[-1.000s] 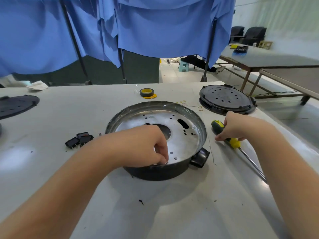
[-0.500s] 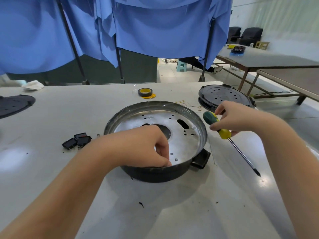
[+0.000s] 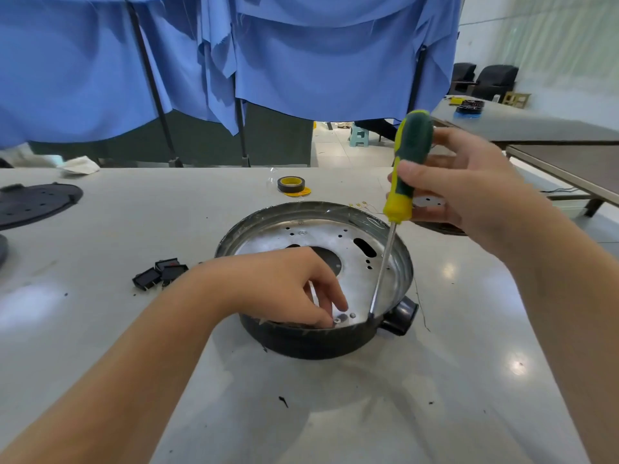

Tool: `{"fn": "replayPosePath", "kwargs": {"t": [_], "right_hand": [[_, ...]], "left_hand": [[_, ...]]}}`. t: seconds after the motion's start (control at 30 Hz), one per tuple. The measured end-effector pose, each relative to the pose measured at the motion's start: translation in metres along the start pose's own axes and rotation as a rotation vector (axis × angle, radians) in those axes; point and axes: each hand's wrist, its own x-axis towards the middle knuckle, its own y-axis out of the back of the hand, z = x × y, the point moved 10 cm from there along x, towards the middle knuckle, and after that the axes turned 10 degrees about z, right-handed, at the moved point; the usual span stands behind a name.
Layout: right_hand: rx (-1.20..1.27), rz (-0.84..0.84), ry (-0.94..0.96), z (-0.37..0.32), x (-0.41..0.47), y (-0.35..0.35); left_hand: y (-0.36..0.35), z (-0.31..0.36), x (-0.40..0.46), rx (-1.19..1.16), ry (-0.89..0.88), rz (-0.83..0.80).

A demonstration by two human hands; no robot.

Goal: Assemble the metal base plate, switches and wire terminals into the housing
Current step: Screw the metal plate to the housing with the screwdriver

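A round black housing (image 3: 301,343) sits mid-table with the silver metal base plate (image 3: 321,239) lying inside it. My left hand (image 3: 284,283) reaches into the near side of the housing, its fingertips pinching a small screw (image 3: 336,319) on the plate. My right hand (image 3: 469,189) grips a green and yellow screwdriver (image 3: 407,169) nearly upright, its tip down on the plate near the right rim. Black rocker switches (image 3: 160,272) lie on the table to the left. Thin wire terminals (image 3: 361,205) lie behind the housing.
A roll of black and yellow tape (image 3: 292,185) sits behind the housing. A black round cover (image 3: 33,202) lies at far left; another is mostly hidden behind my right hand. Blue cloth hangs along the table's far edge. More tables stand to the right.
My right hand has lifted the screwdriver off the table, swung it upright and brought its tip down into the housing. My left hand stays at the plate's near edge.
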Motion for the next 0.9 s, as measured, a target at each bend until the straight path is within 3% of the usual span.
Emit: {"fn": "replayPosePath", "kwargs": {"t": [0.1,0.43,0.63,0.9], "right_hand": [[0.128,0.03,0.062,-0.01,-0.006,-0.002],[0.001,-0.056,0.356,-0.038,-0.036,-0.028],[0.018,-0.063,0.361,-0.044,-0.038,-0.025],[0.071,-0.11,0.342,-0.047,-0.041,-0.027]], "left_hand": [[0.0,0.001,0.001,-0.033,-0.018,0.022],[-0.001,-0.001,0.008,-0.01,-0.032,0.096],[0.0,0.0,0.009,-0.038,-0.041,0.093],[-0.008,0.003,0.002,-0.117,-0.049,-0.062]]}}
